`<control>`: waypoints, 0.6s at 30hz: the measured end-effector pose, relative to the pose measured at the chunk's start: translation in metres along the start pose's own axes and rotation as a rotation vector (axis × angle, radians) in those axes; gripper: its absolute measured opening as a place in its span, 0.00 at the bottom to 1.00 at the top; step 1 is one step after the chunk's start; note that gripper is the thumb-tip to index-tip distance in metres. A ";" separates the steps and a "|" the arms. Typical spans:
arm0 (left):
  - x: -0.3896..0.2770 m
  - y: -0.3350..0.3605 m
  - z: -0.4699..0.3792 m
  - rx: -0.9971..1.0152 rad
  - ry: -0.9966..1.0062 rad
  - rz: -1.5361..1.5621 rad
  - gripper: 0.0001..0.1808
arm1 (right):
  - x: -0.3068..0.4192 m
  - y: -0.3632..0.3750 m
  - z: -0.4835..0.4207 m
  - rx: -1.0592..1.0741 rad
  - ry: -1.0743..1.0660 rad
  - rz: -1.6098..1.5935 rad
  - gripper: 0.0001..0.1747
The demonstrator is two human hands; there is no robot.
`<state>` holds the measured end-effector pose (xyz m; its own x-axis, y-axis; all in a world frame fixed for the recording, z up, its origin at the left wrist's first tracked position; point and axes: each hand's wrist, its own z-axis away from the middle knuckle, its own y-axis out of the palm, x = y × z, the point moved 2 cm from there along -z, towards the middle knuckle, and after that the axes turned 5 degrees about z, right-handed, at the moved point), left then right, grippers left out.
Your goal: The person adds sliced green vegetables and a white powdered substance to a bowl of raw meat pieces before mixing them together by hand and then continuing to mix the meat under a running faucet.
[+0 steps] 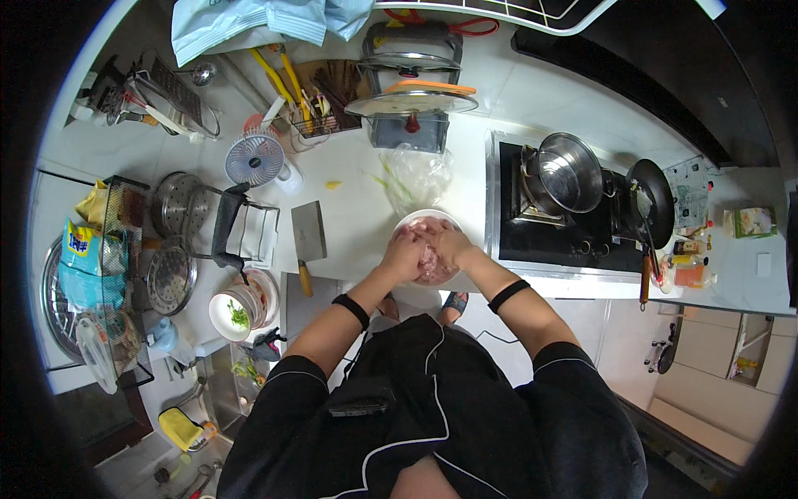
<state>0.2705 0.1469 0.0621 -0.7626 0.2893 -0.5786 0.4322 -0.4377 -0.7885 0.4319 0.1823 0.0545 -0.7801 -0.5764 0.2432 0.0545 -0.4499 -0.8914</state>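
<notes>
A white bowl (419,214) holding raw minced meat (431,265) stands at the counter's front edge, close before me. My left hand (404,254) grips the meat from the left, and my right hand (451,246) presses into it from the right. Both sets of fingers are curled into the pink mass, so the fingertips are partly hidden. Left of the bowl lies a cleaver (310,229) with a wooden handle, its blade pointing away from me. Just behind the bowl rests a crumpled clear plastic bag (430,178) with green scallion strips beside it.
On the right, a steel pot (567,171) and a dark wok (651,199) sit on a black gas hob (530,240). A small fan (254,160), a wire rack (262,231) and stacked bowls (224,315) occupy the left. Lidded containers (408,134) stand at the back wall.
</notes>
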 end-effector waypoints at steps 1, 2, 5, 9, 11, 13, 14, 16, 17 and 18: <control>0.004 0.007 -0.001 -0.136 -0.035 0.004 0.39 | 0.003 -0.001 0.003 0.083 0.044 0.069 0.43; 0.014 0.016 -0.009 0.096 -0.158 0.055 0.61 | 0.002 0.016 -0.004 0.061 0.082 0.110 0.42; 0.019 0.033 -0.012 0.189 -0.322 0.102 0.66 | 0.007 0.031 -0.009 0.055 0.176 0.151 0.35; 0.016 0.053 -0.020 0.207 -0.347 0.120 0.70 | -0.007 0.047 -0.022 -0.001 0.393 -0.336 0.28; 0.022 0.058 -0.023 0.133 -0.337 0.229 0.68 | -0.008 0.046 -0.020 -0.217 0.342 -0.354 0.24; 0.021 0.059 -0.027 0.043 -0.307 0.262 0.64 | -0.012 0.052 -0.016 -0.301 0.312 -0.351 0.20; 0.023 0.059 -0.029 0.042 -0.310 0.289 0.59 | -0.015 0.054 -0.017 -0.312 0.300 -0.323 0.21; 0.022 0.053 -0.039 0.049 -0.291 0.337 0.50 | -0.031 0.070 -0.020 -0.346 0.301 -0.262 0.24; 0.022 0.052 -0.041 -0.022 -0.223 0.343 0.45 | -0.032 0.070 -0.017 -0.345 0.324 -0.301 0.24; 0.033 0.056 -0.039 -0.107 -0.179 0.345 0.40 | -0.020 0.054 -0.016 -0.337 0.319 -0.345 0.24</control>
<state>0.2881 0.1649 -0.0093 -0.6317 -0.0163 -0.7751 0.7181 -0.3891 -0.5770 0.4405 0.1803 -0.0046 -0.8699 -0.1773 0.4603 -0.3968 -0.3027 -0.8665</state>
